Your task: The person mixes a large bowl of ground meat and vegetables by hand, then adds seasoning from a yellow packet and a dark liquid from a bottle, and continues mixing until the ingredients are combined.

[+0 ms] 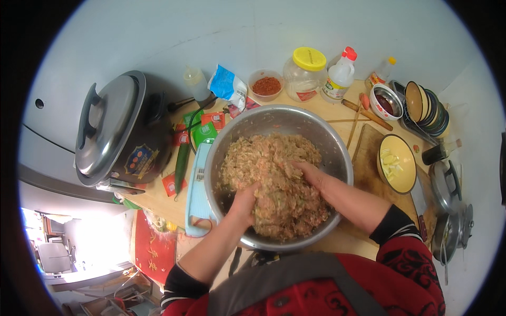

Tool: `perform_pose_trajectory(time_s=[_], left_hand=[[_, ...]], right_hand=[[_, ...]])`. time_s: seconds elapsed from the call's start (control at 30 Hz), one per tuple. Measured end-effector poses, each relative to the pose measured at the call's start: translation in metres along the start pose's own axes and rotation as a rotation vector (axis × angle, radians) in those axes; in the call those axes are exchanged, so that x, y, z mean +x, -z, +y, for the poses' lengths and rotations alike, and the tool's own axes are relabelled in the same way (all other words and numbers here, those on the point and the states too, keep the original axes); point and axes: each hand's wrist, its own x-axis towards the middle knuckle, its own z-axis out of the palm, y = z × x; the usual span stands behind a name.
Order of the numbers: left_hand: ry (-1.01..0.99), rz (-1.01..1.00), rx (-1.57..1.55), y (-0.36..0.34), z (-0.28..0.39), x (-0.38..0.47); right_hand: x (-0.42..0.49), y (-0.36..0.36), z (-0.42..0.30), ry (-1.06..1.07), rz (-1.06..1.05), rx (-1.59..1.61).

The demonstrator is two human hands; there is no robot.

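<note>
A large stainless steel bowl (344, 158) stands before me, heaped with a pale, shredded, minced mixture (272, 158) flecked with orange and green. My left hand (243, 203) grips the near left side of the heap, its fingers sunk into it. From the right, my right hand (310, 173) grasps the same mass, its fingertips buried. Between the two hands, part of the mixture bulges up. How far the fingers curl underneath is hidden.
Left of the bowl are a large lidded cooker (122, 130), a green cucumber (181, 168) and a light-blue slicer board (195, 193). On the right, a wooden cutting board (363, 166) carries a yellow bowl (407, 173) of cut pieces, near a knife (419, 201). Jars and bottles line the wall, including a yellow-lidded jar (304, 77).
</note>
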Motion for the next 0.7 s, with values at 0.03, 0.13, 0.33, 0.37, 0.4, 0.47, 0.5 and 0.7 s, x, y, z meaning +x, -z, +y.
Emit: perform_pose_trajectory(time_s=[0.03, 0.13, 0.33, 0.37, 0.4, 0.47, 0.5, 0.7], left_hand=[[-0.087, 0.030, 0.027, -0.003, 0.000, -0.008], [-0.536, -0.206, 0.583, -0.006, 0.012, -0.028], [-0.842, -0.366, 1.634, -0.007, 0.034, -0.055], [-0.669, -0.323, 1.843, -0.005, 0.034, -0.064], [-0.685, -0.277, 1.662, -0.005, 0.029, -0.072], [-0.334, -0.215, 0.639, -0.004, 0.023, -0.083], [-0.138, -0.158, 0.138, -0.004, 0.019, -0.085], [0.207, -0.146, -0.046, -0.010, -0.009, -0.030]], right_hand=[[-0.008, -0.006, -0.006, 0.004, 0.011, -0.018], [-0.031, -0.016, -0.022, 0.223, -0.044, -0.432], [-0.057, -0.013, -0.033, 0.686, -0.297, -1.507], [-0.062, -0.008, -0.031, 0.612, -0.303, -1.658], [-0.067, -0.002, -0.031, 0.473, -0.297, -1.841], [-0.074, 0.012, -0.026, 0.246, 0.072, -0.966], [-0.076, 0.020, -0.023, 0.104, 0.304, -0.517], [-0.026, 0.035, 0.018, -0.139, 0.295, -0.057]])
